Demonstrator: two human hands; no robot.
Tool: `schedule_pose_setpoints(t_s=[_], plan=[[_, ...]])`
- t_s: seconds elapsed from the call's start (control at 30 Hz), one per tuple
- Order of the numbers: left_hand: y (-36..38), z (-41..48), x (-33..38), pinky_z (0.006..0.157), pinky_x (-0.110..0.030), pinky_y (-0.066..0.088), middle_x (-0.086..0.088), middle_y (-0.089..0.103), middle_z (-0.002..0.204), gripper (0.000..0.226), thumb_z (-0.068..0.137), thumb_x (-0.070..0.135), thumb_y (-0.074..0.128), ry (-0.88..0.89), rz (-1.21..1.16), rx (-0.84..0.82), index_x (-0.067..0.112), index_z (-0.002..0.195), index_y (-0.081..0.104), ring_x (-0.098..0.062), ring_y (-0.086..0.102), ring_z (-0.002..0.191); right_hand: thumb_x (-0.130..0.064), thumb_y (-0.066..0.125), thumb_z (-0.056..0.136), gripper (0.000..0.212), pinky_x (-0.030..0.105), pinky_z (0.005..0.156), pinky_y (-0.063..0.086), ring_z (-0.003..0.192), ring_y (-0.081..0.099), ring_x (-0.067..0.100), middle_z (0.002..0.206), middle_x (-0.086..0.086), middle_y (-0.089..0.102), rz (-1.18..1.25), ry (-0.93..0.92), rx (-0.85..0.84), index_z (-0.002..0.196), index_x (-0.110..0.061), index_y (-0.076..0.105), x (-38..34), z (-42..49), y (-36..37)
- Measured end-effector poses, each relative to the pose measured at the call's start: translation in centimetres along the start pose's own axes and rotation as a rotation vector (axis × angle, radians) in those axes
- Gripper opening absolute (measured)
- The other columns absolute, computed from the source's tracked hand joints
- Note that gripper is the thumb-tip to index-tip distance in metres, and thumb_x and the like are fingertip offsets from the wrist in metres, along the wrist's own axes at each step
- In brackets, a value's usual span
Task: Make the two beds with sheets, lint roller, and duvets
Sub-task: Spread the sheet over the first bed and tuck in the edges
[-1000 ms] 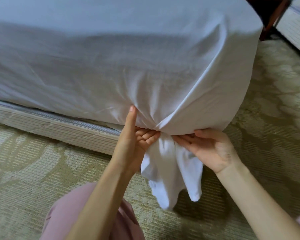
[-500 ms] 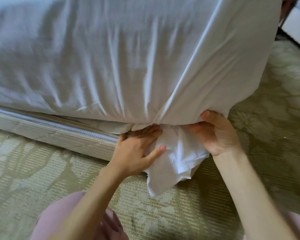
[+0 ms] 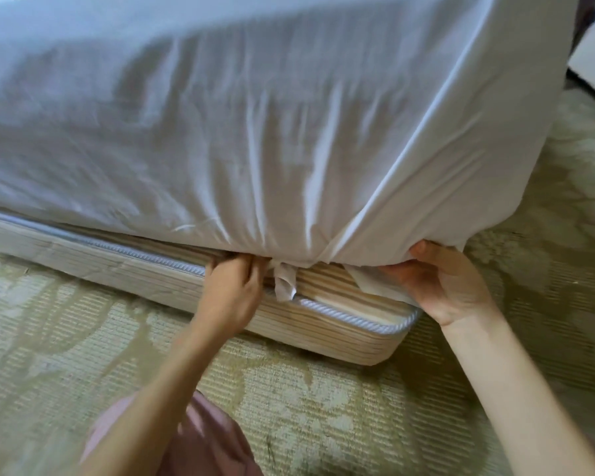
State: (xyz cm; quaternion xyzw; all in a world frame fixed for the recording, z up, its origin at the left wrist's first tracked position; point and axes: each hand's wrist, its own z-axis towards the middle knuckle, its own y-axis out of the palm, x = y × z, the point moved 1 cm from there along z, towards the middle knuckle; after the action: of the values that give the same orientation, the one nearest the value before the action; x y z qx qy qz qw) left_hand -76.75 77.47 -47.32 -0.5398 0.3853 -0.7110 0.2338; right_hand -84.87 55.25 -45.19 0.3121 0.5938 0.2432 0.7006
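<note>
The sheeted mattress (image 3: 289, 132) lies on the bed base (image 3: 323, 324), its near corner raised; the base sits on the carpet (image 3: 289, 407). A sheet strip (image 3: 284, 283) hangs between the hands: left hand (image 3: 234, 290) under the mattress edge, right hand (image 3: 443, 286) under the corner (a knee (image 3: 203, 441) lies nearest).

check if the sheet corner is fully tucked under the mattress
Not fully: a small tail of sheet hangs out beside the left hand.
</note>
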Motion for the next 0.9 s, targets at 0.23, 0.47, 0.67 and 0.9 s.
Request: schedule_pose_setpoints(t_s=[0.23,0.47,0.67,0.9], plan=[[2.8,0.4,1.1,0.105,-0.033,0.031,-0.005,0.052,0.137,0.066,0.092,0.052,0.008,0.199,0.306,-0.306,0.019,0.132,0.048,-0.024,0.046,0.125,-0.008,0.094,0.037,0.062,0.071,0.086,0.042,0.121,0.052,0.040,0.115,0.011,0.064,0.026,0.008,-0.009,0.094,-0.020,0.075,0.0,0.1,0.7],[0.6,5.4,-2.7,0.108,-0.041,0.028,-0.007,0.050,0.137,0.036,0.099,0.044,0.032,-0.126,0.154,-0.277,0.025,0.124,0.051,-0.028,0.042,0.127,-0.005,0.095,0.026,0.090,0.059,0.077,0.053,0.108,0.062,0.035,0.105,0.011,0.068,0.084,0.058,0.088,0.108,-0.013,0.060,0.1,-0.3,0.8],[-1.5,-3.7,-2.1,0.108,-0.042,0.031,-0.004,0.054,0.136,0.034,0.099,0.023,0.043,-0.051,0.070,0.083,0.012,0.128,0.057,-0.019,0.039,0.133,-0.002,0.095,0.024,0.091,0.055,0.078,0.054,0.107,0.062,0.035,0.108,0.013,0.066,0.043,0.132,0.162,0.108,-0.010,0.060,0.8,-1.3,-0.4],[1.1,-7.0,6.2,0.077,-0.019,0.051,0.009,0.072,0.097,0.023,0.094,0.008,0.051,-0.064,-0.598,-0.241,0.021,0.106,0.066,-0.001,0.067,0.088,-0.015,0.085,0.046,0.082,0.047,0.082,0.056,0.092,0.070,0.029,0.101,0.015,0.072,-0.516,0.404,0.317,0.121,-0.005,0.055,-0.5,-4.3,1.5]])
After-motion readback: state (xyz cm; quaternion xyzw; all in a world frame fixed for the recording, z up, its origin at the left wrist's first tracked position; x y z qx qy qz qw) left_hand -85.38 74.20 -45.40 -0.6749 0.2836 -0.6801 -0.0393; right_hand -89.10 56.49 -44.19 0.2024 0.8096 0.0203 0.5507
